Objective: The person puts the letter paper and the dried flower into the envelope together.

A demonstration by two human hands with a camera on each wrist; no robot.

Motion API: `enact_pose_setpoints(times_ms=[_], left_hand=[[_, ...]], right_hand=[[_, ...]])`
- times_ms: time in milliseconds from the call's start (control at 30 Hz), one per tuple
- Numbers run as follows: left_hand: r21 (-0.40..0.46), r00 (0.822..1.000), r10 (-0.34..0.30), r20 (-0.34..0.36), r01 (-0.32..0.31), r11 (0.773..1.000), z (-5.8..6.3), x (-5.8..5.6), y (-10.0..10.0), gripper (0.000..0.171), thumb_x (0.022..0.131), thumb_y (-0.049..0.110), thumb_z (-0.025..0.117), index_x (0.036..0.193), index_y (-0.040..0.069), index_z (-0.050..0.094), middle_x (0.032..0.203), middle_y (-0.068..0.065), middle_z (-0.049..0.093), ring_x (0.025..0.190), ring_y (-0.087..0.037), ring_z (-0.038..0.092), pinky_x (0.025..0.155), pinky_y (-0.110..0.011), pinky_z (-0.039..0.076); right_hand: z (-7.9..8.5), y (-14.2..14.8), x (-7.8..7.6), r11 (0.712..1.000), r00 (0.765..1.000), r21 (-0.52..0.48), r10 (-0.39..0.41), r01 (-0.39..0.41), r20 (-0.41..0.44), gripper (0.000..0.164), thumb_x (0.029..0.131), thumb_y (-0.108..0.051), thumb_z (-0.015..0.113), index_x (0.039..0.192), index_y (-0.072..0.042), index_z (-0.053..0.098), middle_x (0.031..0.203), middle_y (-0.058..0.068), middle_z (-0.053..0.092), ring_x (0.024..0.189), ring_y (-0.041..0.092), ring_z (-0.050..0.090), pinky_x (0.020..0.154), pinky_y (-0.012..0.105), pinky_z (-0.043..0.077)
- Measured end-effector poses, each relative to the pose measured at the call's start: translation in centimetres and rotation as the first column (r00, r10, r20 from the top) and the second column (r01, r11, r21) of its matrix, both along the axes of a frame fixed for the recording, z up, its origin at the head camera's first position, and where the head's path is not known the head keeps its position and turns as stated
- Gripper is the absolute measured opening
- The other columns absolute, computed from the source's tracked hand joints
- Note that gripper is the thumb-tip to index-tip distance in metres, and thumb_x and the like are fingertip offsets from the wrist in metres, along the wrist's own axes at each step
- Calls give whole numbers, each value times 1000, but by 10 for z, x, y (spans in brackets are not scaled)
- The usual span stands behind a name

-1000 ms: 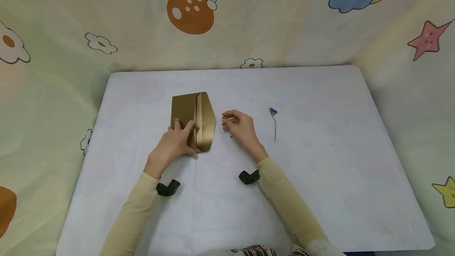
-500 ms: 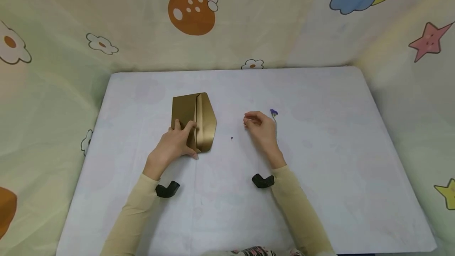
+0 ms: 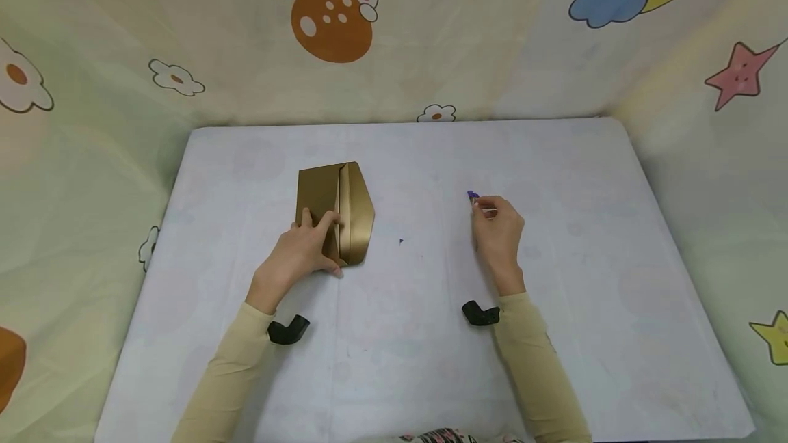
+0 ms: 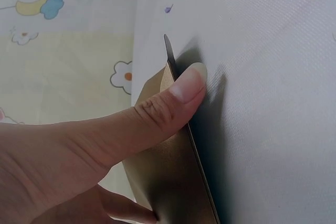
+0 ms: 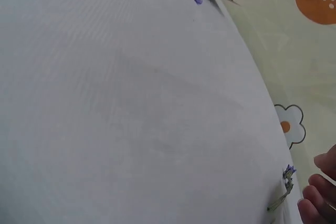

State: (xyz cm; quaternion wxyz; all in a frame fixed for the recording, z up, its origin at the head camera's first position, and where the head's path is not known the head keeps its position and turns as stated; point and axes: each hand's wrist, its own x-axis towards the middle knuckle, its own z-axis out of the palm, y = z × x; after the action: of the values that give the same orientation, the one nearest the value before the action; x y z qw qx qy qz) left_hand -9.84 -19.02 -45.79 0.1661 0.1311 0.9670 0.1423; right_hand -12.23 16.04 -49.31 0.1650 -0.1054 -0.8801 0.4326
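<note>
Pressing with spread fingers (image 3: pixel 330 219): left hand (image 3: pixel 297 249), on gold paper envelope (image 3: pixel 354 219), 11 o'clock on desk (image 3: pixel 394 368). Right hand (image 3: pixel 499 232): fingers bent at thin-stemmed purple flower (image 3: pixel 472 195), 1 o'clock; cannot tell if gripped. Purple petal (image 3: pixel 401 241) between.

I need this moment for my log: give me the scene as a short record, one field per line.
Left hand: holds the gold envelope, thumb at its near edge
Envelope flap: open, spread to the right
Right hand: fingertips at the purple flower; whether they grip it, cannot tell
Loose purple petal: on the white table, between envelope and right hand
</note>
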Motion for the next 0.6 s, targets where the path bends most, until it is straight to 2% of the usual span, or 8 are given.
enact_pose_setpoints(times_ms=[100, 267, 433, 600], left_hand=[[1, 1000, 1, -3, -1, 1000, 0, 0, 0, 98, 68, 40, 96, 144, 15, 40, 148, -55, 25, 123, -76, 42, 82, -68, 54], [4, 1000, 2, -9, -2, 1000, 0, 0, -1, 98, 67, 40, 97, 143, 15, 40, 148, -55, 25, 123, -76, 43, 82, -68, 54], [-1, 1000, 3, -1, -3, 1000, 0, 0, -1, 98, 67, 41, 96, 143, 15, 40, 149, -55, 25, 123, -76, 43, 82, -68, 54], [2, 1000, 4, 3, -4, 1000, -1, 0, 0, 97, 68, 41, 96, 143, 16, 40, 149, -54, 25, 123, -75, 43, 81, -67, 54]], right_hand=[[-3, 6, -1, 999, 999, 1, -36, 36, 16, 14, 92, -4, 71, 103, 4, 76, 96, 19, 76, 81, 32, 70, 68, 31, 48], [-4, 11, -3, 998, 994, 38, -61, 58, 94, 18, 92, -11, 72, 104, 2, 76, 96, 19, 76, 85, 34, 70, 72, 41, 51], [-5, 11, -4, 992, 970, 119, -60, 33, 237, 25, 95, -24, 70, 105, -2, 77, 94, 15, 75, 87, 33, 69, 72, 47, 51], [-5, 10, -4, 983, 963, 181, -55, 7, 263, 27, 95, -27, 71, 99, -1, 77, 90, 14, 75, 84, 34, 69, 68, 50, 52]])
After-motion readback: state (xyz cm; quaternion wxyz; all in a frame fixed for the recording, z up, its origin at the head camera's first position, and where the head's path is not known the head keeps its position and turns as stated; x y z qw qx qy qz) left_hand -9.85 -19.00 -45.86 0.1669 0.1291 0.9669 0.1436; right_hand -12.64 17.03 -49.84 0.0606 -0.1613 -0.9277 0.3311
